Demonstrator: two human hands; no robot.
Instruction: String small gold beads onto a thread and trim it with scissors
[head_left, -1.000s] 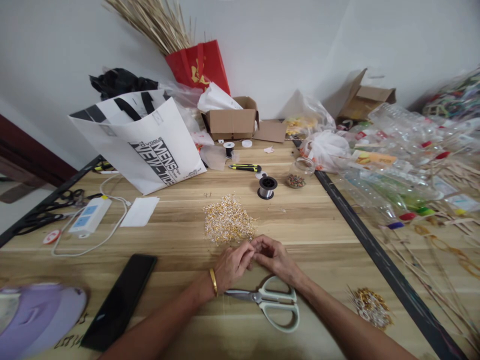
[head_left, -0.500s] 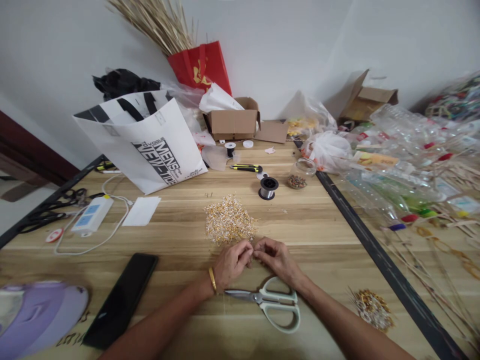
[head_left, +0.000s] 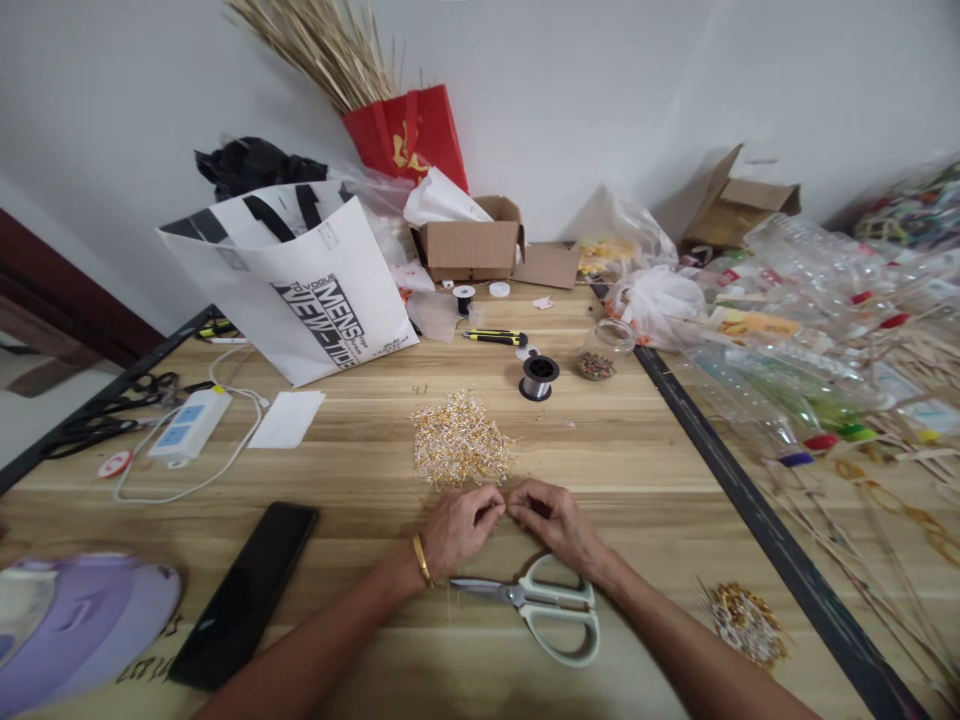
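My left hand point(head_left: 466, 527) and my right hand point(head_left: 556, 522) meet fingertip to fingertip over the table, both closed in a pinch. Whatever sits between the fingers is too small to make out. Just beyond them lies a loose heap of gold and clear beaded pieces point(head_left: 461, 440). Scissors with pale green handles point(head_left: 559, 608) rest below my hands, their blades pointing left. A smaller bundle of gold and clear beaded pieces point(head_left: 746, 622) lies to the right of my right forearm.
A spool of wire point(head_left: 538, 378), a yellow-black utility knife point(head_left: 495, 338) and a glass jar of beads point(head_left: 600, 358) stand farther back. On the left lie a black phone point(head_left: 244, 595) and a power strip point(head_left: 189, 427). Plastic bottles point(head_left: 780, 400) crowd the right side.
My fingertips stay close together with only a slight shift. The whole view has moved a little; the things on the table keep their places.
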